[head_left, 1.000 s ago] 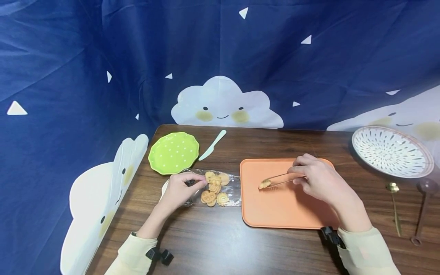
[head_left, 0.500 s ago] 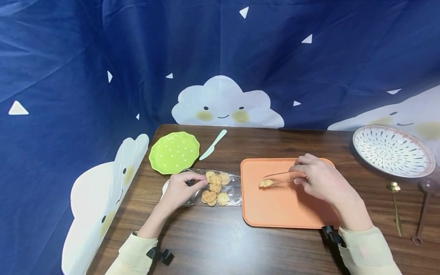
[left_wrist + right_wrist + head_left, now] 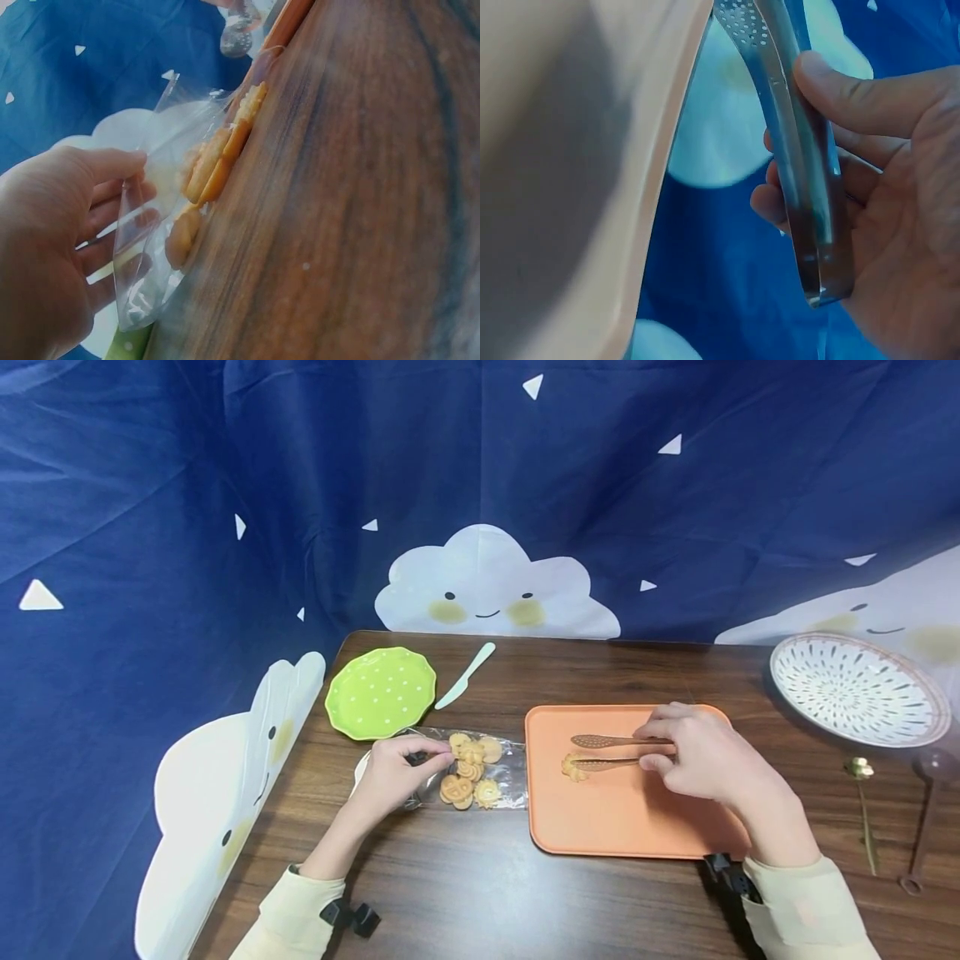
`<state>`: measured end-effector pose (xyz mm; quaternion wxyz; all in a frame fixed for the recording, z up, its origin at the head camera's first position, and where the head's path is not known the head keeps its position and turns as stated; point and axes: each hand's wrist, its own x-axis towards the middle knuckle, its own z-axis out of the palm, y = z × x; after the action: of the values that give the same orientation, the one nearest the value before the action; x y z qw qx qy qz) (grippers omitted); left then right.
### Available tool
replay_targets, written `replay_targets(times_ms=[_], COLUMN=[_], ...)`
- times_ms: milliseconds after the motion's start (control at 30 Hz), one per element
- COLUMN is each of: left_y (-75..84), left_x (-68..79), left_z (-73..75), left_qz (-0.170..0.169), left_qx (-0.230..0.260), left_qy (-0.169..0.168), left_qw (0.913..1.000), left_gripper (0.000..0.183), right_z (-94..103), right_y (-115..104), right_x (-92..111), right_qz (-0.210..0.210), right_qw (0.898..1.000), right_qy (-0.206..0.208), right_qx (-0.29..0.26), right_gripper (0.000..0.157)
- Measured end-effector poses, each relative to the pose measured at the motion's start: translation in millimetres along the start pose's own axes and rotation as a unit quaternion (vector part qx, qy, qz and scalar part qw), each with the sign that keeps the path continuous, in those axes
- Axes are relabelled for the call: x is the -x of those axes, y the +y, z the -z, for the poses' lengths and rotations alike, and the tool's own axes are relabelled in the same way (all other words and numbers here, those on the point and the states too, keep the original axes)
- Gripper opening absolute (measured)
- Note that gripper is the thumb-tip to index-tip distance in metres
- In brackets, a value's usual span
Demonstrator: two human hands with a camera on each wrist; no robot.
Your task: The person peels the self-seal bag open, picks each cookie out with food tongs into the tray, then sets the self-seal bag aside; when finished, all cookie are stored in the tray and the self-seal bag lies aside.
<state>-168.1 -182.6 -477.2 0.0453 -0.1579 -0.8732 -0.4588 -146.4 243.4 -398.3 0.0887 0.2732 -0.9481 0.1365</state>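
Observation:
My left hand [image 3: 396,774] pinches the edge of a clear plastic bag [image 3: 512,777] between thumb and fingers. Several golden cookies [image 3: 470,770] in different shapes lie inside it; the left wrist view shows the lifted film [image 3: 142,247] beside them. In my right hand [image 3: 705,756] are metal tongs [image 3: 810,180] with perforated tips, held between thumb and fingers. Their arms stand apart over the orange tray [image 3: 585,827]. One flower-shaped cookie [image 3: 573,771] rests on the tray, partly covered by the nearer tong arm.
A green dotted plate [image 3: 380,693] and a pale knife [image 3: 467,677] lie behind the bag. To the right are a patterned white plate [image 3: 855,691], a gold spoon [image 3: 865,822] and a brown ladle-like utensil [image 3: 918,835]. A blue cloth [image 3: 480,460] hangs behind the table.
The tongs' arms have spread apart and let go of the cookie, which now lies flat on the tray. My right hand has shifted slightly right; my left hand keeps its place.

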Motion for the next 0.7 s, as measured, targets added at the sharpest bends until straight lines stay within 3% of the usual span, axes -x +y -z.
replay_targets(times_ms=[200, 400, 700], left_y=[-0.7, -1.2, 1.0], left_x=[0.2, -0.1, 0.4], left_z=[0.1, -0.6, -0.5], left_qz=[-0.008, -0.015, -0.004], left_qx=[0.010, 0.013, 0.013], left_qy=[-0.002, 0.001, -0.009], left_qw=[0.9999, 0.9998, 0.9999], left_gripper=[0.015, 0.015, 0.016], right_z=[-18.7, -34.7, -54.1], right_y=[-22, -47, -74], right_x=[-12, -19, -23], right_qz=[0.026, 0.024, 0.072], right_qw=[0.999, 0.999, 0.997], right_qy=[-0.003, -0.021, 0.022], right_qx=[-0.030, -0.002, 0.028], right_gripper=[0.020, 0.021, 0.020])
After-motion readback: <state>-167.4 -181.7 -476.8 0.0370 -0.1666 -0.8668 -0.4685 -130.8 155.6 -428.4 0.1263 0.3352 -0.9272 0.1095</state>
